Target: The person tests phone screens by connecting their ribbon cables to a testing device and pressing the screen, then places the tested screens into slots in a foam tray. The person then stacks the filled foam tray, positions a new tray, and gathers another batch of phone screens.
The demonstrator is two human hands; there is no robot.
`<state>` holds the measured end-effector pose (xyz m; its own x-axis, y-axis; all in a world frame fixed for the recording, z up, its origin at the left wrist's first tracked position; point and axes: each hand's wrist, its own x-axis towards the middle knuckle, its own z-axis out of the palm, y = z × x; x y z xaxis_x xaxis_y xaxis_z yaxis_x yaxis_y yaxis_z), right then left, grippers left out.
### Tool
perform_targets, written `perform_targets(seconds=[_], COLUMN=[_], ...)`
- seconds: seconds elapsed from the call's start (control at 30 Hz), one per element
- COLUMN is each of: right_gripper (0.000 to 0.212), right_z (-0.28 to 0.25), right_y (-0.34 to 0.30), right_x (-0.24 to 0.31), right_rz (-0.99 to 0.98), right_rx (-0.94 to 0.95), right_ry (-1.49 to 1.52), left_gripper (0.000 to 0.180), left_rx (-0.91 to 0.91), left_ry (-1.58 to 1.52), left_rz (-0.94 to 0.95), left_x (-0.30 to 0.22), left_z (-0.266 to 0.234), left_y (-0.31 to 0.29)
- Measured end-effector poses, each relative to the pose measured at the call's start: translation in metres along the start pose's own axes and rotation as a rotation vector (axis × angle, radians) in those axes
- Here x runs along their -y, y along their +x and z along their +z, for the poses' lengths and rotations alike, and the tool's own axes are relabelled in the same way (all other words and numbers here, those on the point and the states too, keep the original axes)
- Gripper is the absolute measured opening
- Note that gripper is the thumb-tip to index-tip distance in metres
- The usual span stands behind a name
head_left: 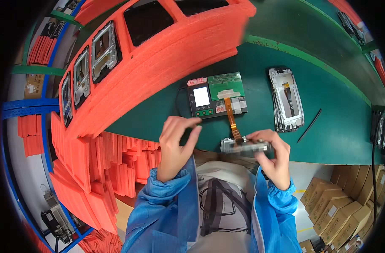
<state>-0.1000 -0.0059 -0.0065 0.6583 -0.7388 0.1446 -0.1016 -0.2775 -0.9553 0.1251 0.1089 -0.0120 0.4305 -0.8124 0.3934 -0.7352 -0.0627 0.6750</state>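
A black tester box (207,110) with a lit white screen, small green buttons and a green circuit board stands on the green table. From it an orange flex cable (231,118) runs down to a phone screen assembly (230,146), seen nearly edge-on and slightly blurred. My right hand (277,152) grips that assembly by its right end, thumb below and fingers above. Just below the box's buttons is my left hand (175,137), empty, thumb and index finger apart. The index fingertip points at the box's lower left corner; I cannot tell whether it touches.
A stack of phone frames (301,107) lies right of the box, beside a thin black stick (309,125). Red foam trays (167,55) holding phone screens and frames rise at the left. More foam (80,168) fills the lower left; cardboard boxes (338,215) stand at lower right.
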Motion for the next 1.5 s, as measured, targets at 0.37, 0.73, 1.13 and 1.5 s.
perform_targets(seconds=[0.37,0.73,1.13,1.5], right_gripper=[0.028,0.03,0.021,0.031], right_z=[0.001,0.003,-0.003,-0.073], right_y=[-0.02,-0.025,-0.026,0.039], right_x=[-0.007,-0.007,0.012,-0.024], right_rz=[-0.146,-0.158,0.043,0.135], right_rx=[0.059,0.047,0.059,-0.474], right_ry=[-0.177,-0.157,0.286,-0.661], left_gripper=[0.011,0.009,0.031,0.026], left_rx=[0.547,0.612,0.549,0.07], left_ry=[-0.076,0.137,-0.298,0.434], left_rz=[0.355,0.442,0.089,0.159], left_x=[-0.022,-0.024,-0.053,-0.062], left_z=[0.023,0.029,-0.032,-0.133], left_y=[0.026,0.039,0.015,0.197])
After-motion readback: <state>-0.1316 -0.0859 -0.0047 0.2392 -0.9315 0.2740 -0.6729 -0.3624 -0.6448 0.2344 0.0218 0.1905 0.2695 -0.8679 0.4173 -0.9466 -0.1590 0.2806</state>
